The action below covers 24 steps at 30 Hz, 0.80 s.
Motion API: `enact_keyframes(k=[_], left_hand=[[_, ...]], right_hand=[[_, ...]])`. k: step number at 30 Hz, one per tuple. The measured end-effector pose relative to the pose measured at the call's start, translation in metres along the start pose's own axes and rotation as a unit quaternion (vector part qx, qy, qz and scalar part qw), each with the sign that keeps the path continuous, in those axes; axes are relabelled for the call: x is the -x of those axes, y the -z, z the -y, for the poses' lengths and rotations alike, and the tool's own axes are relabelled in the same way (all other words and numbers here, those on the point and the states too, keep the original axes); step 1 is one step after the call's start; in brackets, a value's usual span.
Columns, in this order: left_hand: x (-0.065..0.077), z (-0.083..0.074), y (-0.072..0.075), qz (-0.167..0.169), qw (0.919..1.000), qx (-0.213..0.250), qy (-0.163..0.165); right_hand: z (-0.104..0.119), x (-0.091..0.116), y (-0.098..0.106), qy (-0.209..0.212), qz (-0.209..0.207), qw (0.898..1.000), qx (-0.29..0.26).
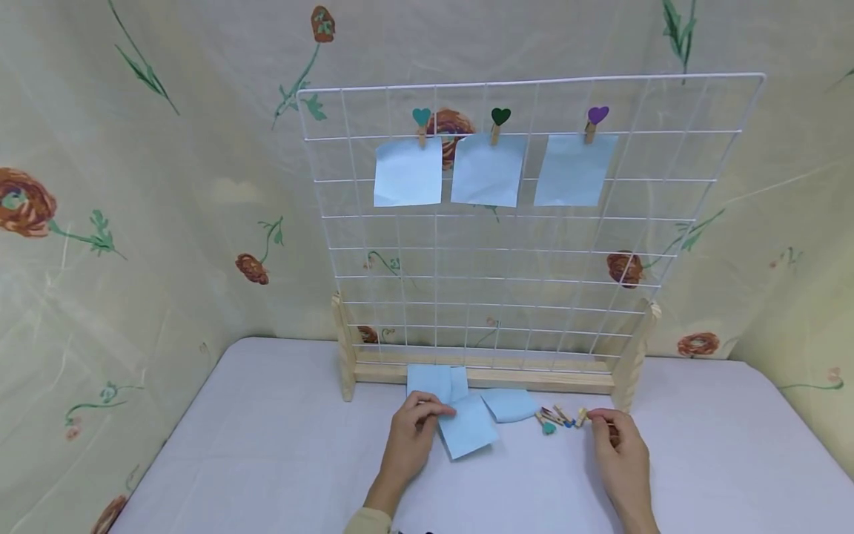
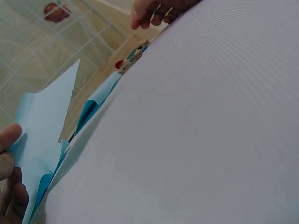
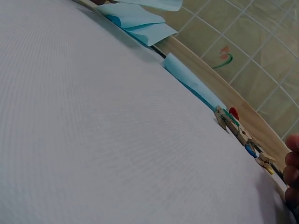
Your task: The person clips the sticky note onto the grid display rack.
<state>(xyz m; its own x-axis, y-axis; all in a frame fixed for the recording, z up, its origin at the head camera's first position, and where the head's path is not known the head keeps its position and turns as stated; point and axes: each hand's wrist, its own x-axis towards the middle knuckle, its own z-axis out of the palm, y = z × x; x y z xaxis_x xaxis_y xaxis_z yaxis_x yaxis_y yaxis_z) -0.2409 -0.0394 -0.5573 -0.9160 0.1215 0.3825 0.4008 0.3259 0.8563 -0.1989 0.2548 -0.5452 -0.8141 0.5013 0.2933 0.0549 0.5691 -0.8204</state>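
My left hand (image 1: 411,432) pinches a light blue paper square (image 1: 469,426) between thumb and fingers. In the left wrist view the sheet (image 2: 49,112) stands tilted up off the table. Other blue sheets (image 1: 428,380) lie behind it, and one curled sheet (image 1: 510,406) rests to its right. My right hand (image 1: 622,451) is beside a small pile of wooden clothespins (image 1: 557,417) with coloured hearts. Its fingers (image 3: 291,158) are loosely bent, near the end clothespin (image 3: 266,161) but apart from it in the right wrist view. Nothing shows in that hand.
A white wire grid (image 1: 507,278) stands in a wooden base (image 1: 483,376) at the back of the white-covered table (image 1: 280,445). Three blue sheets (image 1: 488,170) hang on it from heart clothespins: teal (image 1: 421,119), dark green (image 1: 500,119) and purple (image 1: 597,116). Flowered cloth hangs behind.
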Motion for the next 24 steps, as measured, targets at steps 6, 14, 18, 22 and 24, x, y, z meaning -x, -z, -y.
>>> enact_keyframes(k=[6,14,18,22,24], left_hand=[[-0.001,-0.003,0.0,-0.026,0.9995,0.007,0.016],[-0.003,-0.008,0.001,-0.074,0.9922,0.095,0.032],[-0.004,-0.01,0.002,-0.099,0.986,0.13,0.032],[-0.006,-0.012,0.005,-0.119,0.9828,0.139,0.028],[-0.007,-0.013,0.006,-0.124,0.9818,0.141,0.026]], right_hand=[[0.0,0.001,-0.001,0.026,0.016,0.999,-0.013],[0.0,0.003,-0.003,0.055,0.043,0.997,-0.01],[-0.001,0.002,-0.002,0.055,0.048,0.997,-0.004],[-0.001,0.002,-0.002,0.063,0.053,0.997,0.001],[-0.001,0.002,-0.002,0.073,0.058,0.996,0.001]])
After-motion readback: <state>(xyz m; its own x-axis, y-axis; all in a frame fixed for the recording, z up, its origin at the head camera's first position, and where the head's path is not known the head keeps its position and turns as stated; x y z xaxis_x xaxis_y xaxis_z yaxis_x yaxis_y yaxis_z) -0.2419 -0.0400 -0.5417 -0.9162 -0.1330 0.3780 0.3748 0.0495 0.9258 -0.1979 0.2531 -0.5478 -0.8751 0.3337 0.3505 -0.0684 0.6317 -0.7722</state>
